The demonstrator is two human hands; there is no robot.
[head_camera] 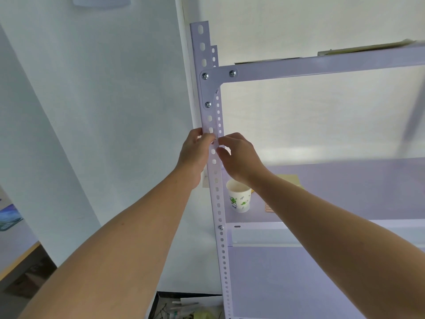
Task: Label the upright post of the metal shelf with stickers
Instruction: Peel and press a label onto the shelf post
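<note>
Both hands are raised to the upright post point(218, 203) of the metal shelf and meet on its front face, partway between the top shelf and the one below. The left hand point(195, 153) wraps the post's left edge, its thumb lying across the front. The right hand point(239, 155) comes in from the other side with fingers curled, thumb and forefinger tips drawn close together against the post and touching the left thumb. Whether a sticker sits between those fingertips is too small to tell. Just above the hands a corner plate point(208, 88) with three bolts joins the post to the top rail point(322, 65). Below the right wrist a paper cup point(239, 196) with green print stands upright on the shelf board point(345, 192), near the post.
</note>
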